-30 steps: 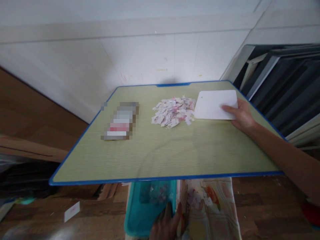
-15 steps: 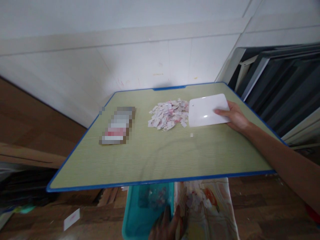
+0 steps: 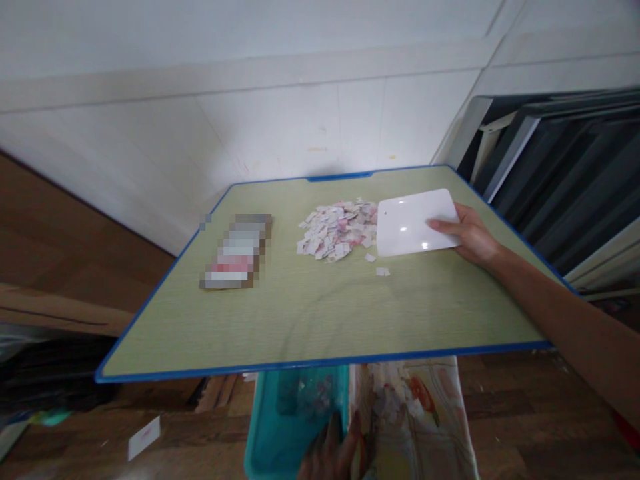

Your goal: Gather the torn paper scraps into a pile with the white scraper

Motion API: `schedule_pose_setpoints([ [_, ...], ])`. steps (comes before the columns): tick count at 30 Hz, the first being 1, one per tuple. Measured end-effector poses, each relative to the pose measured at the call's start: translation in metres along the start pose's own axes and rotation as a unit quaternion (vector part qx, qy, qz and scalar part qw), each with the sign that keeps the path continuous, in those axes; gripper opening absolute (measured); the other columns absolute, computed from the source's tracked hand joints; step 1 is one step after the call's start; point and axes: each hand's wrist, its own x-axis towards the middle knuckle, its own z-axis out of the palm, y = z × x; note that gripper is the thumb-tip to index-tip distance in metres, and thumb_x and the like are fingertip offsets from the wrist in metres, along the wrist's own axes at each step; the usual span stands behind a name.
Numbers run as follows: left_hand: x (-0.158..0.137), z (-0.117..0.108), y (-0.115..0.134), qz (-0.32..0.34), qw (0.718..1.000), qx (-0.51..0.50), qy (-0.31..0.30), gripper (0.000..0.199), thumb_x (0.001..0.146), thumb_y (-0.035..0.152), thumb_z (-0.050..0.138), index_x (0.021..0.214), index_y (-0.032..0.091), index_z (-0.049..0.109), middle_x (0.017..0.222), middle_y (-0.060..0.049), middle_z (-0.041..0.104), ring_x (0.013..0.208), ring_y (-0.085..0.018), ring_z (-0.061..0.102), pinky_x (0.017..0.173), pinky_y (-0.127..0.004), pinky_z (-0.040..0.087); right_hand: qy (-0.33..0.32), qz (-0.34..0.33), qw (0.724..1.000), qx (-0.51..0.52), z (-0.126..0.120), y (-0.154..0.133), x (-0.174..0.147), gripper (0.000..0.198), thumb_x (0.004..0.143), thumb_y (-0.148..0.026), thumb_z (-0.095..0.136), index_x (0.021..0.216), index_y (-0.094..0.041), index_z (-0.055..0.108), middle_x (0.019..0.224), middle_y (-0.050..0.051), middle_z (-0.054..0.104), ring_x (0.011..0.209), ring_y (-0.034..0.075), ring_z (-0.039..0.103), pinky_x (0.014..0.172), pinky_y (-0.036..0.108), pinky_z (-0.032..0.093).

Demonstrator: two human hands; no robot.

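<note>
In the head view, the right hand is holding the board at its 3 o'clock end, thumb pressing on the upper face and the other fingers tucking underneath, mostly out of sight. The board is sitting at 3 o'clock of the pile on the table, its 9 o'clock edge lying against or just beside the scraps; whether that edge is touching the tabletop, one cannot tell. It is looking light, thin and fairly stiff, and its glossy face is suggesting some slipperiness, so the end opposite the pile is probably offering the best hold, thumb flat on top. The pile is seeming feather-light and loose, likely to be scattering at a quick push or a draught; a broad edge is probably suiting it better than pinching fingers. At 6 o'clock, below the table's near edge, the left hand is reaching between the tray and the cloth; its fingers are showing too darkly to tell whether they are gripping anything. Compared with half a second ago, two loose scraps are now lying at 4 o'clock of the pile instead of one, and more glints are showing on the board, while the hands are staying nearly in place.
</note>
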Motion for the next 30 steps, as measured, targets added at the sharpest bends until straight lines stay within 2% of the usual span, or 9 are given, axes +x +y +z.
schedule_pose_setpoints([
  [7, -0.001, 0.007, 0.0, -0.004, 0.999, -0.01, -0.038, 0.057, 0.069, 0.025, 0.06, 0.119, 0.039, 0.039, 0.11, -0.005, 0.059, 0.073, -0.017, 0.06, 0.059, -0.026, 0.05, -0.011, -0.002, 0.999, -0.042, -0.001, 0.002, 0.001, 0.031, 0.063, -0.029, 0.067, 0.092, -0.021, 0.061, 0.085, -0.001, 0.065, 0.065, 0.012, 0.058, 0.058, 0.025, 0.046],
  [13, 0.001, 0.003, 0.001, 0.003, 0.999, 0.027, -0.018, 0.062, 0.066, 0.006, 0.053, 0.117, 0.04, 0.042, 0.107, -0.001, 0.061, 0.072, -0.014, 0.06, 0.06, -0.022, 0.049, -0.023, 0.028, 0.999, -0.025, -0.003, -0.001, 0.0, 0.029, 0.059, -0.025, 0.07, 0.086, -0.019, 0.063, 0.073, -0.001, 0.064, 0.054, 0.011, 0.056, 0.047, 0.022, 0.043],
  [16, 0.002, 0.0, 0.0, 0.009, 0.999, 0.033, -0.007, 0.063, 0.065, 0.004, 0.052, 0.117, 0.04, 0.042, 0.105, -0.001, 0.062, 0.067, -0.013, 0.059, 0.057, -0.021, 0.048, -0.041, 0.045, 0.997, -0.041, -0.006, -0.002, -0.001, 0.026, 0.057, -0.025, 0.07, 0.082, -0.019, 0.063, 0.07, -0.001, 0.064, 0.052, 0.011, 0.056, 0.046, 0.022, 0.042],
  [23, 0.0, 0.005, -0.001, 0.007, 1.0, 0.021, 0.021, 0.061, 0.062, 0.012, 0.061, 0.114, 0.041, 0.045, 0.104, -0.001, 0.062, 0.066, -0.014, 0.06, 0.055, -0.022, 0.049, -0.172, 0.103, 0.978, -0.064, -0.003, -0.011, -0.01, 0.029, 0.06, -0.024, 0.069, 0.088, -0.018, 0.065, 0.073, 0.0, 0.066, 0.055, 0.012, 0.058, 0.047, 0.02, 0.044],
  [27, 0.0, 0.007, 0.0, 0.002, 0.999, 0.029, 0.026, 0.065, 0.061, 0.006, 0.057, 0.114, 0.042, 0.044, 0.1, 0.001, 0.063, 0.063, -0.014, 0.059, 0.053, -0.023, 0.05, -0.277, 0.144, 0.948, -0.059, 0.006, -0.019, -0.02, 0.033, 0.062, -0.021, 0.068, 0.095, -0.02, 0.064, 0.079, 0.0, 0.068, 0.065, 0.013, 0.062, 0.055, 0.021, 0.047],
  [30, 0.0, 0.006, 0.0, 0.008, 1.0, 0.023, 0.016, 0.063, 0.061, 0.009, 0.059, 0.115, 0.039, 0.044, 0.103, -0.002, 0.063, 0.068, -0.015, 0.06, 0.057, -0.023, 0.05, -0.321, 0.157, 0.933, -0.048, 0.01, -0.021, -0.025, 0.033, 0.063, -0.019, 0.067, 0.096, -0.02, 0.064, 0.079, -0.001, 0.068, 0.066, 0.013, 0.062, 0.055, 0.02, 0.048],
])
